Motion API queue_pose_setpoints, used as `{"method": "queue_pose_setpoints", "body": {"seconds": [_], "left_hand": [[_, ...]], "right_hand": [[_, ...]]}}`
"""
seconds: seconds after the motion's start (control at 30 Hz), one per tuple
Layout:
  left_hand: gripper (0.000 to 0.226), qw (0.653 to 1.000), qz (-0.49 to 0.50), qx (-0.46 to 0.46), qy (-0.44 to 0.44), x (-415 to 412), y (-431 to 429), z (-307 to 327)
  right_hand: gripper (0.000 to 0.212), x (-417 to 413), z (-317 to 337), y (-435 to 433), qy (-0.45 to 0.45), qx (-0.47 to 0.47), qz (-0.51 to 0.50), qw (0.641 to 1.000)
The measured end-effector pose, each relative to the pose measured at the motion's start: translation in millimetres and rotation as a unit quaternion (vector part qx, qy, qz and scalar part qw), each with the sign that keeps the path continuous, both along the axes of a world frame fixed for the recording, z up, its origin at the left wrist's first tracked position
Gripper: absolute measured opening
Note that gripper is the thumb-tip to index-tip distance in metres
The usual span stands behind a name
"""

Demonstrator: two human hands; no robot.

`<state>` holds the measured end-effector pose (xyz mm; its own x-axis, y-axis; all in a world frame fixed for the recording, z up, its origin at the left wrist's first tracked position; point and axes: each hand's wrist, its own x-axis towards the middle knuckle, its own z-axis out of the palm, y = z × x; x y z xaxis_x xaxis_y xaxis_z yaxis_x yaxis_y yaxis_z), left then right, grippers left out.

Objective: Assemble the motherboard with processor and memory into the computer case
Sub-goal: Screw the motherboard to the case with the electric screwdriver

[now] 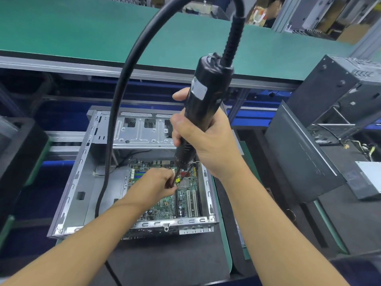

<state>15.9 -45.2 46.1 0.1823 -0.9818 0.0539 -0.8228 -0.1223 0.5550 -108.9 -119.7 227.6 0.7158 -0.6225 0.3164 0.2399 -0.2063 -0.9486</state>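
Where the board lies: the green printed-circuit motherboard (165, 205) is flat on the floor of the open grey sheet-metal computer case (68, 188), toward its right wall.
How it handles: I judge it light, stiff but brittle and crowded with parts. I would touch only its bare edges and never flex it.
Left grip: my left hand (152, 184) pinches the thin dark driver bit (175, 178), steadying its tip over the board. I cannot tell whether the tip touches.
Right grip: my right hand (204, 141) is clamped round the black cylindrical electric screwdriver (204, 100), near upright.
Cable: a thick black power cable (117, 100) arches from the tool's top down into the case's left side.
Case: it stands on a dark mat on the worktop (165, 254). Its folded rims look sharp, so I would keep my wrists off them.
Beyond: a green conveyor belt (82, 27) runs behind, and a second dark metal chassis (340, 85) is at the right.
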Motion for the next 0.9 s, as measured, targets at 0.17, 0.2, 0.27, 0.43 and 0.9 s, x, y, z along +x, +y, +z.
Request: {"method": "queue_pose_setpoints", "body": {"seconds": [0.17, 0.2, 0.27, 0.43, 0.9], "left_hand": [[0.022, 0.997, 0.031, 0.001, 0.066, -2, 4, 4], [0.023, 0.997, 0.032, -0.003, 0.065, -3, 4, 5], [0.033, 0.997, 0.031, -0.013, 0.063, -5, 6, 6], [0.044, 0.991, 0.051, -0.028, 0.123, -8, 10, 7], [0.029, 0.989, -0.007, 0.025, 0.147, -15, 8, -7]], "right_hand": [[0.026, -1, -1, -3, 0.001, 0.000, -0.004, 1.000], [0.026, -2, -1, -4, -0.001, -0.001, -0.004, 1.000], [0.026, -2, -1, -5, -0.005, -0.004, -0.003, 1.000], [0.027, -2, -2, -7, -0.010, -0.007, -0.002, 1.000], [0.027, -9, -21, -6, 0.033, 0.010, 0.013, 0.999]]}}
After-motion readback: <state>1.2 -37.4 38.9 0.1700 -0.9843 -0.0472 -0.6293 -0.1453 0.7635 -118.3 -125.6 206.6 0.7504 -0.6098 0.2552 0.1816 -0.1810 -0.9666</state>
